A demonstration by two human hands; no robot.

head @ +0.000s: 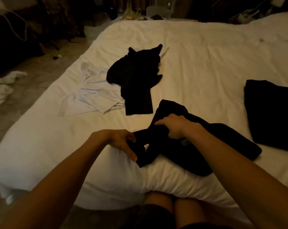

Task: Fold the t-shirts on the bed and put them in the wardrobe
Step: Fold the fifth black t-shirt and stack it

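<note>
Pinching black t-shirt (169,109) edge with left hand (121,141), right hand (174,128) clamped on bunched cloth, lower centre. Best pulled taut, laid flat on bed (197,55), then folded.

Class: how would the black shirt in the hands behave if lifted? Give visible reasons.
Probably floppy: the shirt bunches and twists where the left hand and right hand grip it. Likely light: fingers alone hold it. It would probably drape, not roll; its free end lies slack on the bed.
</note>
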